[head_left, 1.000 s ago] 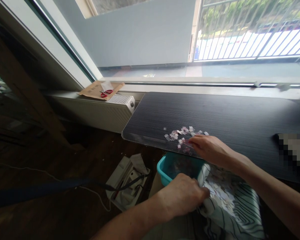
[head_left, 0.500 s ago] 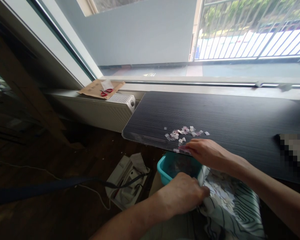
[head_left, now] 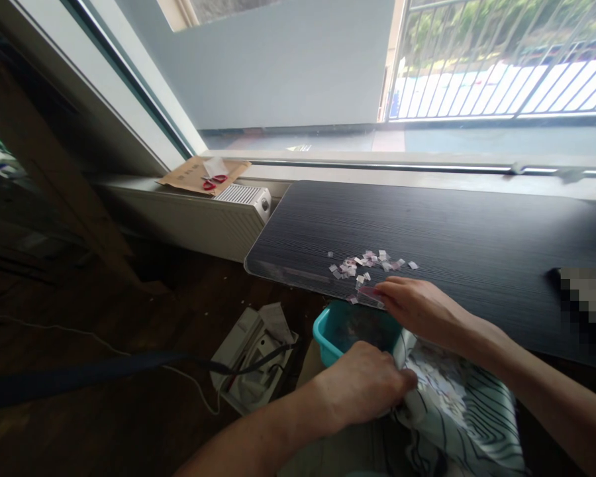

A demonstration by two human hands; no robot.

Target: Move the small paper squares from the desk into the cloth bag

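My right hand (head_left: 412, 301) is at the near edge of the dark table (head_left: 451, 218). Its fingers are closed on a small flat pink piece (head_left: 371, 291), see-through in part, whose kind I cannot make out. Little whitish and pinkish squares (head_left: 350, 267) lie scattered on the table just beyond it. Below the table edge is a teal plastic basin (head_left: 322, 334). My left hand (head_left: 370, 384) is closed on the edge of a white cloth with dark stripes (head_left: 491, 411), beside the basin. Many pale scraps (head_left: 442, 381) fill the cloth-lined container.
Red-handled scissors (head_left: 213, 181) rest on a brown envelope (head_left: 183, 177) over the radiator (head_left: 238, 215). On the floor stands an open white box (head_left: 251, 351) with a dark strap (head_left: 248, 361) across it. A blurred-out object (head_left: 589, 298) lies at the right.
My right hand has shifted slightly right with the pink piece, which now shows more. My left hand keeps its hold on the cloth.
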